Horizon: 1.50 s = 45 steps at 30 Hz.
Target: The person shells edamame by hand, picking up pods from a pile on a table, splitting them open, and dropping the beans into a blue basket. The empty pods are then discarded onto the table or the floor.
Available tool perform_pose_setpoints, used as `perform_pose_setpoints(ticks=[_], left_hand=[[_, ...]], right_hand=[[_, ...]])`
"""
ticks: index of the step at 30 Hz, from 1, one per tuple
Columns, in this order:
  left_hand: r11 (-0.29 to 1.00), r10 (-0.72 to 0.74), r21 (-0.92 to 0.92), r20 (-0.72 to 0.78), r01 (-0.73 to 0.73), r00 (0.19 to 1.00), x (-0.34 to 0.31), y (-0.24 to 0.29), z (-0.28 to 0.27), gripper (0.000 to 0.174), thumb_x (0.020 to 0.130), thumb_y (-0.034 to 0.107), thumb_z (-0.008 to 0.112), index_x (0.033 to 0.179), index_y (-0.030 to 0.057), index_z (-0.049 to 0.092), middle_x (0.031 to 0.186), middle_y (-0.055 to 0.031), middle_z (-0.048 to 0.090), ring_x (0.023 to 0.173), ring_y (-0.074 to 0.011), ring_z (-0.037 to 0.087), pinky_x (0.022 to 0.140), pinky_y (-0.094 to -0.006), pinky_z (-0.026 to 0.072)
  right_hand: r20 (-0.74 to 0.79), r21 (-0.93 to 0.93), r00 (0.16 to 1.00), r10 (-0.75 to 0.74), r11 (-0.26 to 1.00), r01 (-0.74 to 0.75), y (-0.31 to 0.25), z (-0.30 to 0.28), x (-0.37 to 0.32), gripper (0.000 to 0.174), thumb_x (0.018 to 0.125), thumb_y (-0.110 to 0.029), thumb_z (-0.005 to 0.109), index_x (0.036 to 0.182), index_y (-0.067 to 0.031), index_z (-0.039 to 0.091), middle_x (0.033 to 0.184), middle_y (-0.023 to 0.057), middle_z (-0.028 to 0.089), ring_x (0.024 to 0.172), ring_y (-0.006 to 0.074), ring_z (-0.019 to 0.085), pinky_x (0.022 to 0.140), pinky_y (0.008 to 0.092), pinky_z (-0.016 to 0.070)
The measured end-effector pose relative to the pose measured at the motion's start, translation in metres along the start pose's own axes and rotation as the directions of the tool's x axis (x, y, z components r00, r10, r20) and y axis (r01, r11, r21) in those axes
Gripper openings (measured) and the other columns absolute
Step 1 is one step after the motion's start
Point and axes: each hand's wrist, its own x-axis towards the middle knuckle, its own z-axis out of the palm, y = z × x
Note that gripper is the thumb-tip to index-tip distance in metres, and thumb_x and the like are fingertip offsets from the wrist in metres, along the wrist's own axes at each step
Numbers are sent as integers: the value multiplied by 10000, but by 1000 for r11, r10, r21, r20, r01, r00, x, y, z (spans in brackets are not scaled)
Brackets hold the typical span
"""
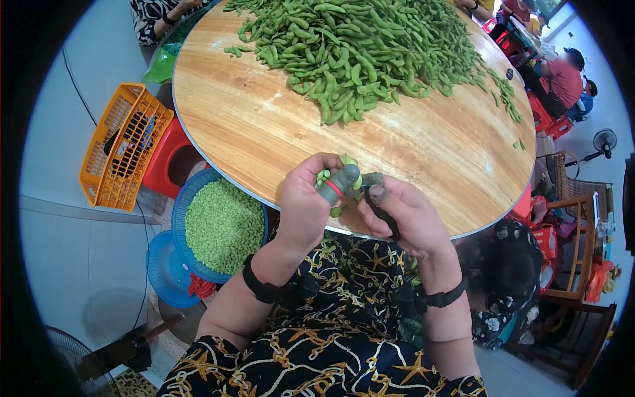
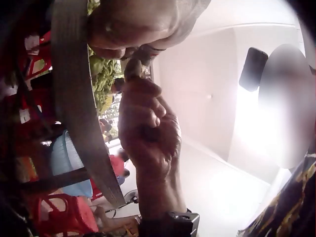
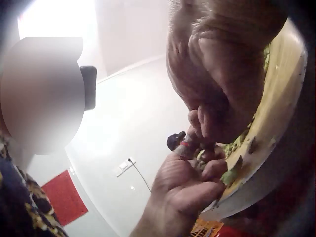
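Note:
In the head view both hands meet over the near edge of the round wooden table (image 1: 238,139). The left hand (image 1: 301,202) grips several green edamame pods (image 1: 347,160) in curled fingers; its thumb wears a grey sleeve (image 1: 342,180) with a red band. Close against that thumb, the right hand (image 1: 415,215) pinches at an edamame pod (image 1: 358,194). A grey and black cover (image 1: 380,212) shows on the right hand's index finger. In the right wrist view a pod (image 3: 231,174) sticks out from the left hand (image 3: 190,185); the right hand (image 3: 222,69) hides much of the contact.
A large heap of pods (image 1: 357,53) covers the table's far side. Below left, a blue basket (image 1: 177,231) holds shelled beans (image 1: 223,225). An orange crate (image 1: 99,165) rests by a red stool (image 1: 162,162). Another person (image 1: 499,271) is close at the right.

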Motion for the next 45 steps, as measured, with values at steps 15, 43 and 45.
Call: perform_pose_setpoints(ticks=[15,43,45], left_hand=[[946,37,304,236,-111,971,7,-5,-1,121,823,83,633,913,38,565,818,4,566,733,-56,529,627,-190,435],[640,179,690,295,-339,939,-5,13,0,494,777,90,683,1242,66,517,755,-52,606,678,-77,560,621,-241,458],[551,264,662,439,-508,859,-5,6,0,458,751,61,674,1195,72,561,790,-82,632,670,-146,604,630,-271,484]], right_hand=[[-221,-300,966,-131,952,61,8,1,0,143,919,-119,475,854,-39,575,597,-26,505,475,19,379,427,170,285],[-119,-504,992,-43,863,-23,-23,-16,10,136,866,-134,568,898,-2,582,660,21,579,574,73,511,508,215,401],[-103,-327,995,7,944,-41,-13,-18,2,91,885,-105,540,880,-23,579,644,-37,531,533,24,467,455,174,348]])
